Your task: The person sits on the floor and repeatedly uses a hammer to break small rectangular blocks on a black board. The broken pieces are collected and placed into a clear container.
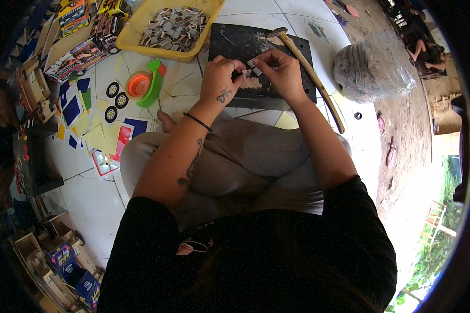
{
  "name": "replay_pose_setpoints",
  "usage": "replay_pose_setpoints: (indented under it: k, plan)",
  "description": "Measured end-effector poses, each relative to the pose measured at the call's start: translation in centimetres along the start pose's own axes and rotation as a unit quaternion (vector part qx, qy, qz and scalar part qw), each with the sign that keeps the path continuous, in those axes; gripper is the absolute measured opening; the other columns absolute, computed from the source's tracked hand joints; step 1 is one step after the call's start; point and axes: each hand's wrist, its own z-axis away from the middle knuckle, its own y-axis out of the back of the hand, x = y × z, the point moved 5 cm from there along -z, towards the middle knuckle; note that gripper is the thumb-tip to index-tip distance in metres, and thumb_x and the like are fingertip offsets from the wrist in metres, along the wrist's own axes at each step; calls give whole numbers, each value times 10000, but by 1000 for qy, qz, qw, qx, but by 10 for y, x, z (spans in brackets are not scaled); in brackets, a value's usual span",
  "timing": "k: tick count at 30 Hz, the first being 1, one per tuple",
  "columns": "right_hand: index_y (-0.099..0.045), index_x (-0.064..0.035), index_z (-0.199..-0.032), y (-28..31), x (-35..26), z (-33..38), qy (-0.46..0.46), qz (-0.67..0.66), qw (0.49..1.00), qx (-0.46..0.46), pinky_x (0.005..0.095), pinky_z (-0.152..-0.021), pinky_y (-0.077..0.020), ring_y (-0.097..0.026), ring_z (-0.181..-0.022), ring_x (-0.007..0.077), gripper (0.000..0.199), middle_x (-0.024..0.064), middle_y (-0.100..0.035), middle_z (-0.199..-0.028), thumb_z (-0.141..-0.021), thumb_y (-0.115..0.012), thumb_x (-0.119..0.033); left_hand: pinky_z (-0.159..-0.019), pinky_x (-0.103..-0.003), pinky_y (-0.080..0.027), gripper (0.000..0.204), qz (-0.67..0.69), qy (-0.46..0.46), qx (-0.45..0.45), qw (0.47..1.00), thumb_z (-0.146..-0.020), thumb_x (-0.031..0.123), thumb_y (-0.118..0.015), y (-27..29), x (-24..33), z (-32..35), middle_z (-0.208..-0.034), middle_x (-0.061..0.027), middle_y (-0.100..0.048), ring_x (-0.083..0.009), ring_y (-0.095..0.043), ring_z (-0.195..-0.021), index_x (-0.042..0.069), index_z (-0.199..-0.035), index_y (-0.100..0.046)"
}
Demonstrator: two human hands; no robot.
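Note:
Both hands meet over a black slab [234,41] in front of my crossed legs. My left hand [223,78] is closed, pinching a small pale piece [246,72] between thumb and fingers. Just beside it, my right hand [282,73] is closed on a small flat grey-and-white piece [257,69]; its exact kind is too small to make out. Pale scuffed patches mark the slab's top under the fingers. A hammer [312,75] with a wooden handle lies across the slab's right side, its head at the far edge and its handle end hanging past the near corner.
A yellow tub [126,44] of small grey pieces stands far left. A green tape dispenser [152,91], toy wheels [111,114] and coloured stickers [95,136] lie at left. Toy trucks [83,55] stand beyond them. At right sits a filled clear plastic bag [372,65].

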Motion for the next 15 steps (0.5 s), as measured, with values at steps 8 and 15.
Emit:
replay_pose_setpoints:
  k: [8, 15]
  plan:
    - [-676, -46, -854, -4, -4, 2, 50, 3, 999, 12, 300, -592, -490, -620, -602, 175, 109, 110, -669, -756, -795, -695, -136, -702, -366, -489, 180, -6, 0, -8, 1000, -704, 70, -726, 0, 0, 0, -794, -101, -655, -262, -596, -785, 45, -875, -679]
    - [-617, 10, -882, 12, 6, -3, 9, -46, 997, 62, 230, -703, -491, -635, -766, 96, 83, 57, -683, -832, -849, -660, -52, -705, -368, -491, 148, 54, 30, 13, 998, -723, 101, -696, 0, -2, -1, -784, -90, -666, -263, -614, -772, 72, -867, -678]
